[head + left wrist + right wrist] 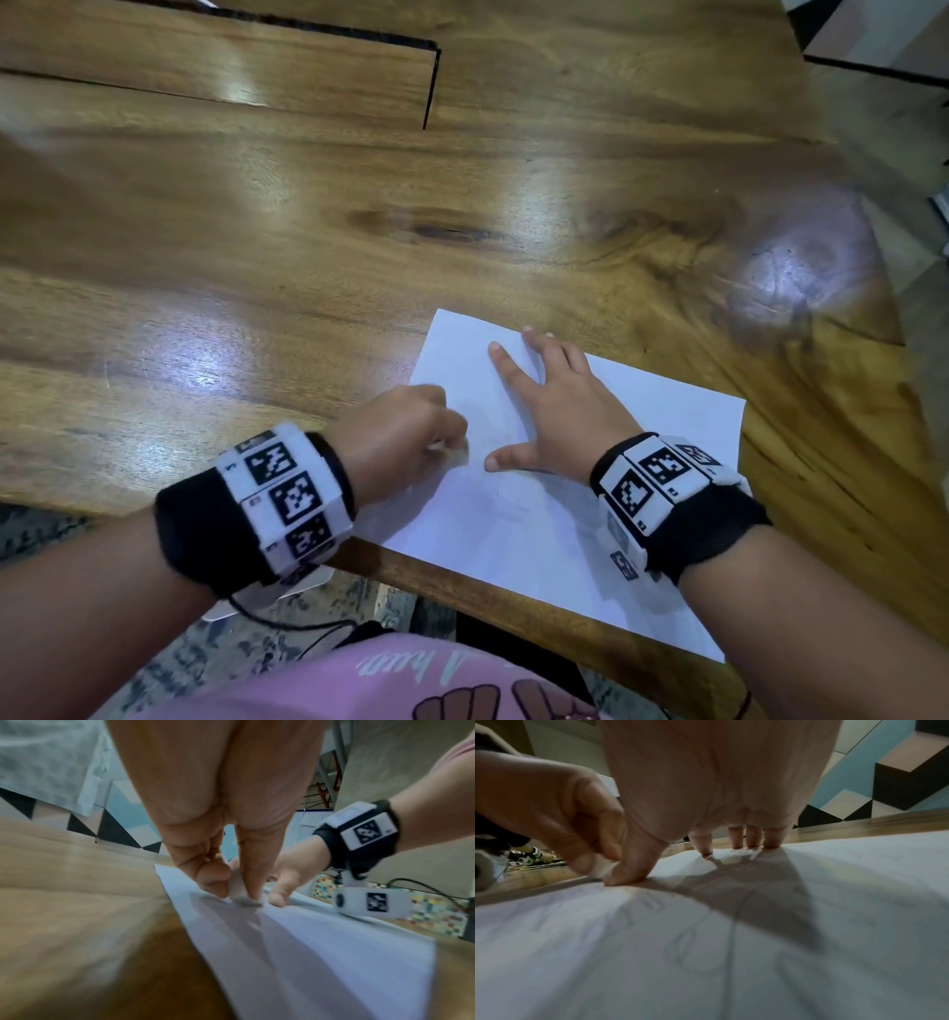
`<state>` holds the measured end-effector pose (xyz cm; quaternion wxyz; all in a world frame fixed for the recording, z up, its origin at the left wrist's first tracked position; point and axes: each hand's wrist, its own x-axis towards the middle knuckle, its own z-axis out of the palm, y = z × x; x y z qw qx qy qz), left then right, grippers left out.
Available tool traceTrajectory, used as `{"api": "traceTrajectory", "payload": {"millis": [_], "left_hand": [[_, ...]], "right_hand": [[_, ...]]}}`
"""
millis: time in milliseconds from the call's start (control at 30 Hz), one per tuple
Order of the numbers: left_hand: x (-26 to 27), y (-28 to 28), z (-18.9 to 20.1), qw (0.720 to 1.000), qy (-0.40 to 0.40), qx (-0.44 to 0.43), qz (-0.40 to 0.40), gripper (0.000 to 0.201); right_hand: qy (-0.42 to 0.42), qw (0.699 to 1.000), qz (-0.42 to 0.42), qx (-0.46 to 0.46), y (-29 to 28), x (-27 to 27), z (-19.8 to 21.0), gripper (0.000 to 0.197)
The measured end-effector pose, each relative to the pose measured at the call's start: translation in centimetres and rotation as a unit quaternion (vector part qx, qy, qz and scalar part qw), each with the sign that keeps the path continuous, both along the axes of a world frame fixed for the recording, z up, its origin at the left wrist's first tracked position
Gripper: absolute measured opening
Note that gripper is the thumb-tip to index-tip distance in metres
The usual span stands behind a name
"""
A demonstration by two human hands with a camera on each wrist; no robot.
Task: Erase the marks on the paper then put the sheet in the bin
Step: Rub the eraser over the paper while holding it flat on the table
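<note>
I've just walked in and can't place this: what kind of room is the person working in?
Probably a room in a home, though that is a guess. The sheet of paper lies on a glossy wooden table, the floor beyond has blue, black and pink geometric tiles, and shoes sit on the floor.

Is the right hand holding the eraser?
No. The right hand lies flat with spread fingers on the paper, while the left hand pinches the eraser.
</note>
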<state>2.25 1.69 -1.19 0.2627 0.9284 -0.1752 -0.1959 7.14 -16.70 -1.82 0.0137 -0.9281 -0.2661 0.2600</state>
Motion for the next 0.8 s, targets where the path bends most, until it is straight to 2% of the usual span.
{"api": "traceTrajectory", "payload": {"millis": [133,300,367,467,533,700,800], "left_hand": [[-2.3,0.7,0.3,0.994,0.097,0.008,-0.049,0.010],[0.3,0.0,0.2,1.000,-0.001,-0.002,0.011,0.008],[-0.4,0.1,-0.1,1.000,0.002,-0.001,0.005,0.009],[-2.8,0.7,0.2,0.997,0.065,0.011,-0.048,0.013],[-2.3,0.6,0.5,0.994,0.091,0.014,-0.055,0.012],[0.5,-0.5,0.5,1.000,0.010,0.025,0.007,0.013],[-1.7,0.5,-0.2,1.000,0.012,0.000,-0.018,0.012]], "right_hand": [[0.002,1.000,0.000,0.002,0.0,0.0,0.1,0.111],[0.001,1.000,0.002,0.000,0.0,-0.1,0.1,0.111],[0.005,1.000,0.000,0.002,0.0,0.0,0.2,0.111],[0.005,1.000,0.000,0.000,0.0,-0.1,0.3,0.111],[0.006,1.000,-0.002,0.000,0.0,-0.1,0.3,0.111],[0.007,1.000,-0.006,-0.001,0.1,-0.1,0.2,0.111],[0.009,1.000,-0.007,0.002,0.1,0.0,0.2,0.111]]}}
